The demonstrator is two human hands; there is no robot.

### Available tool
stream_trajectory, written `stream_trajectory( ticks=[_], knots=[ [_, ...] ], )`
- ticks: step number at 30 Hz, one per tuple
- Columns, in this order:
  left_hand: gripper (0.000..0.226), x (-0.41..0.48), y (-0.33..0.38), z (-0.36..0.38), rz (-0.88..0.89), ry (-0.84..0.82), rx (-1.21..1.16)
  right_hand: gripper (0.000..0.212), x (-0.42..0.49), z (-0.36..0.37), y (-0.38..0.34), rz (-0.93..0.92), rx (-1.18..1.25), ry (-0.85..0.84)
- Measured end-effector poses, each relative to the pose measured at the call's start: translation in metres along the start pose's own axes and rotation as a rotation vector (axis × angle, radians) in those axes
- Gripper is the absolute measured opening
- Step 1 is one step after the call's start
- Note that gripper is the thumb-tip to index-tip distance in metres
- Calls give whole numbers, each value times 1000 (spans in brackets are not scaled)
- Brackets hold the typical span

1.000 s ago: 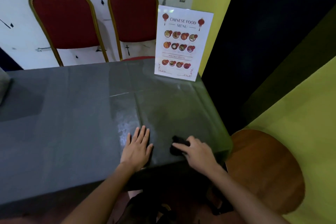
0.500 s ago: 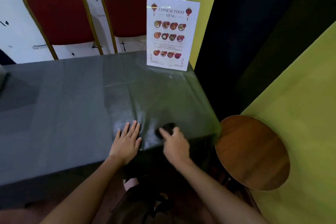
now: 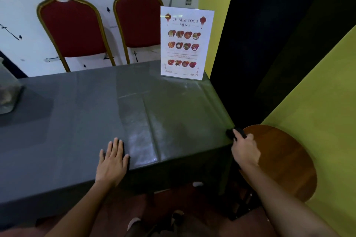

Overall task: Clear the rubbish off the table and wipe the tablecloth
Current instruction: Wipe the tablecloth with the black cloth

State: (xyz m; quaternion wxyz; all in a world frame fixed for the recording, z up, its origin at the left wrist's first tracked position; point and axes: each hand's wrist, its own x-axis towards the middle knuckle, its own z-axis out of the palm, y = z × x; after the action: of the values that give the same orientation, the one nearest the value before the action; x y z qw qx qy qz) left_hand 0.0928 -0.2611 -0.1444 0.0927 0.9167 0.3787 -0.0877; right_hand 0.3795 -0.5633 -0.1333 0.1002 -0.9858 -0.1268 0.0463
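Gripping dark rag in right hand at near right corner of tablecloth; pressing left hand flat, fingers straight, farther left.

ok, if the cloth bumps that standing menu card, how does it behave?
Menu card stands tall and thin at the far corner of the tablecloth, so probably light and apt to tip. It looks stiff and glossy; on that shiny surface it may slide rather than bend.
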Motion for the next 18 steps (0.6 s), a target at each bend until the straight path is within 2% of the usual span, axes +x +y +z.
stream_trajectory(
  ticks=[2,5,11,14,16,18],
  knots=[
    [59,-3,-8,-2,-31,-20,-13,42,-13,9,-31,54,49,9],
    [59,-7,-18,-2,-4,-47,-34,44,-43,22,-77,-50,19,-31],
    [61,-12,-32,1,74,-16,10,49,-112,40,-167,-423,-38,-186],
    [81,-12,-42,0,57,32,-16,50,-151,52,-203,-691,8,-298],
    [86,-7,-56,0,3,41,-27,48,-157,56,-219,-878,-9,-368],
    [90,-4,-69,1,-12,12,-11,46,-137,53,-234,-976,-65,-393]
  ],
)
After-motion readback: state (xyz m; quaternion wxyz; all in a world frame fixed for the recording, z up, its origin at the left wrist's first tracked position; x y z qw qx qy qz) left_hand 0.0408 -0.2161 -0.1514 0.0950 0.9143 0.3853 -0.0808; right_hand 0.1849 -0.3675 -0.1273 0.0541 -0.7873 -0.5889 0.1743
